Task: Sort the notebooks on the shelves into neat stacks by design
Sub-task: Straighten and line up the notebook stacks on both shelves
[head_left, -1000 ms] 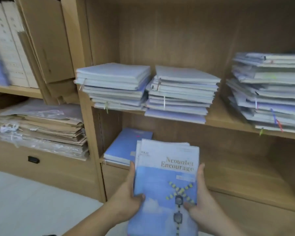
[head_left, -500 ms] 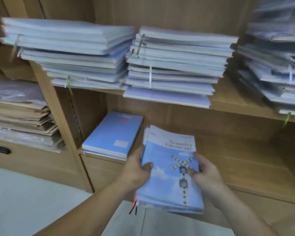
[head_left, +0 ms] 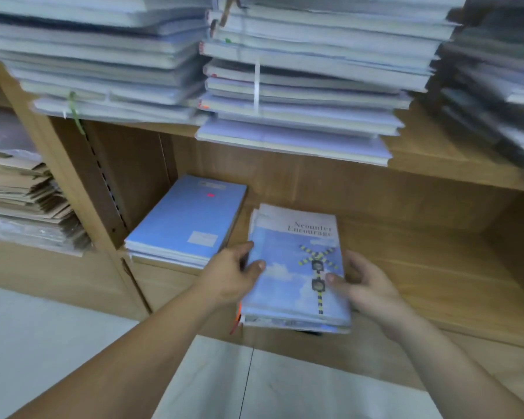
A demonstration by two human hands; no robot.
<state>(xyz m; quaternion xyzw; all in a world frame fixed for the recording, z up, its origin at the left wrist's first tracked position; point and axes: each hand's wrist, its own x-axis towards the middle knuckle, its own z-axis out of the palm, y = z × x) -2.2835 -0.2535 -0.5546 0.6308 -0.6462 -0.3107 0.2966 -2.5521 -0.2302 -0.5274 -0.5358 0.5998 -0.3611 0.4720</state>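
Plainly, both hands held the sky-print notebooks point(head_left: 297, 267) between them: the left hand point(head_left: 230, 275) gripped the left edge, thumb on the cover, and the right hand point(head_left: 363, 282) clasped the right edge likewise. The pile lay low at the front of the lower shelf point(head_left: 421, 267), just right of the plain blue stack point(head_left: 188, 216). Its long side ran straight back into the shelf, so an even forward push from both hands looked likeliest to seat it.

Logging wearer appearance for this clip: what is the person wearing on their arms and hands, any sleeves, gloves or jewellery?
Nothing shows. The left hand and right hand are ungloved, with no rings visible. The left forearm and right forearm are uncovered to the frame edge: no sleeves, watch or bracelet in view.
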